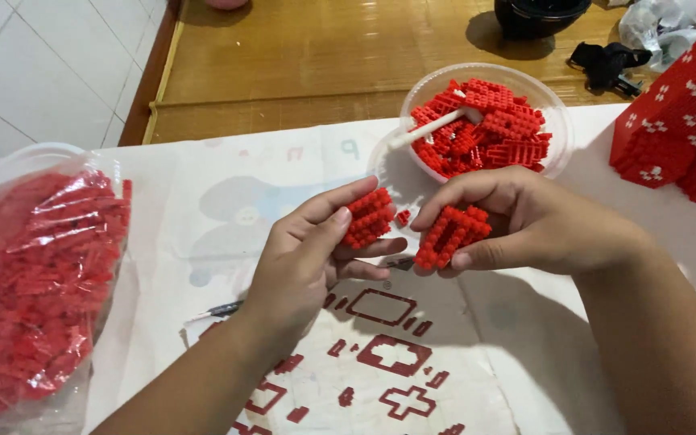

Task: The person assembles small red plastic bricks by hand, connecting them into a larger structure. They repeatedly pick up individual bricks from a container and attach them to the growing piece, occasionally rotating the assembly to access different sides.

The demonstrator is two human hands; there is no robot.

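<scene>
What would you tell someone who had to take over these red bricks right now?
Left hand: holds a small red brick block between thumb and fingers.
Right hand: holds a red brick frame with an open middle, close beside the block but not joined to it.
Clear bowl: behind the hands, full of small red sub-assemblies, with a white tool lying in it.
Plastic bag: loose red bricks, far left.
Printed pattern sheet: under the hands.
Done: a big red and white built section stands far right.
Left: the two held pieces are still apart.
</scene>
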